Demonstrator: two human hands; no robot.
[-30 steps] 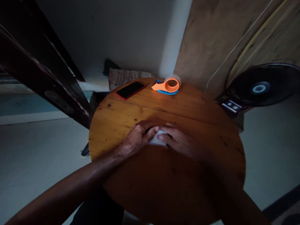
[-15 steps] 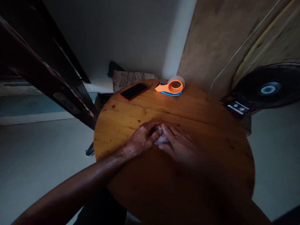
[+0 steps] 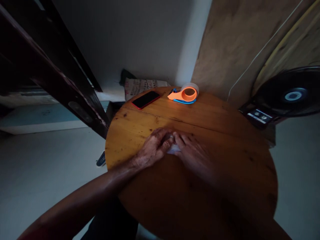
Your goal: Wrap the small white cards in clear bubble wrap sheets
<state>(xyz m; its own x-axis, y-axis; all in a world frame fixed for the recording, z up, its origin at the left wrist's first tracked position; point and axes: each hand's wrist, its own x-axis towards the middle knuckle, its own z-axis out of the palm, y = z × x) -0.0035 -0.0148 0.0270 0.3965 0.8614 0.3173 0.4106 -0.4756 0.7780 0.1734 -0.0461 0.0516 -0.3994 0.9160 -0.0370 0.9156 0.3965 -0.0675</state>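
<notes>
Near the middle of the round wooden table (image 3: 140,126), my two hands close around a small whitish piece (image 3: 173,149), perhaps paper or plastic; its kind is hard to make out. My left hand (image 3: 156,146) curls over it from the left, its thumb resting on top. From the right, my right hand (image 3: 191,151) presses against it with bent fingers, and the fingertips of both hands meet. Most of the piece is hidden beneath them. Beyond the hands lies an orange and blue tape dispenser (image 3: 185,95) with a roll of clear tape.
A phone (image 3: 146,99) with a red edge lies at the table's far left. Behind the table is a printed sack (image 3: 140,87) against the wall. A black fan (image 3: 292,95) stands at the right, and a dark wooden door frame (image 3: 82,100) rises at the left.
My right thumb has moved in, and my hands now cover more of the whitish piece. The whole view has shifted slightly, so the table appears farther right.
</notes>
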